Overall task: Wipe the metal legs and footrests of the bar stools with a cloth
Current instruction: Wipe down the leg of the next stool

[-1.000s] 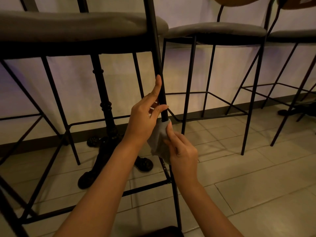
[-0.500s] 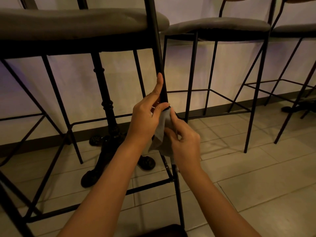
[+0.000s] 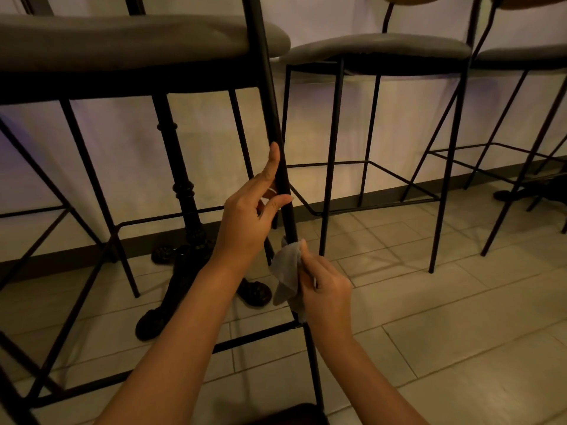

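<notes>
The nearest bar stool's black metal front leg [image 3: 270, 96] runs down the middle of the view. My left hand [image 3: 250, 216] holds this leg between thumb and fingers, index finger stretched up along it. Just below, my right hand [image 3: 325, 289] grips a grey cloth [image 3: 287, 271] wrapped around the same leg, a little above the joint with the footrest bar [image 3: 254, 337]. The grey padded seat [image 3: 129, 41] of this stool is at upper left.
A second stool [image 3: 374, 50] stands to the right and a third [image 3: 521, 56] at the far right, each with thin black legs and footrests. An ornate black table pedestal [image 3: 184, 191] stands behind the near stool. Tiled floor [image 3: 460, 317] stretches out at lower right.
My right hand slid the cloth up the leg to meet my left hand, then down again to just above the footrest. My left hand stayed on the leg.
</notes>
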